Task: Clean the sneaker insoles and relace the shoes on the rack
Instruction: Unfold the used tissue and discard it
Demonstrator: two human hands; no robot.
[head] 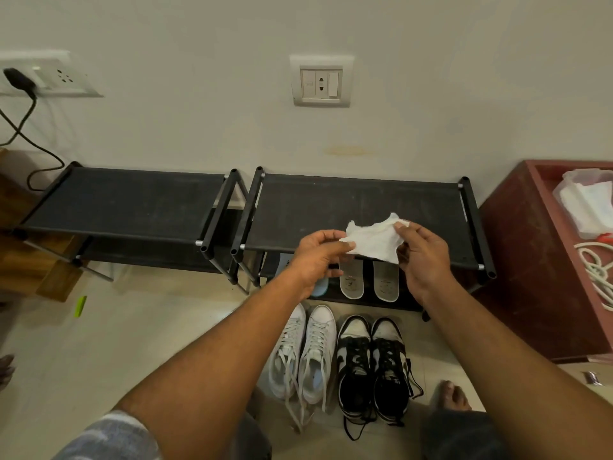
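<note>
Two hands hold a crumpled white wipe (373,240) between them. The left hand (318,257) pinches its left edge between thumb and fingers, and the right hand (421,257) pinches its upper right corner with curled fingers. The wipe is stretched crosswise from one hand to the other, its long axis rising a little toward the right hand.

Behind and beneath both hands stands a black rack (348,207), and the wipe hangs in front of its top shelf's front edge. Just below the hands, on the lower shelf, pale insoles (351,282) lie side by side. Their long axes run from the wall toward the person, with the rounded ends nearest the person and the far ends hidden. A bluish insole (320,287) shows partly under the left hand.

On the floor, nearer the person than the hands, stand white sneakers (303,356) below the left wrist and black-and-white sneakers (371,366) between the forearms. All toes point at the rack, and the laces are loose.

A second rack (126,200) stands left of the left hand. A red-brown box (530,260) holding white cord (597,270) sits right of the right hand.
</note>
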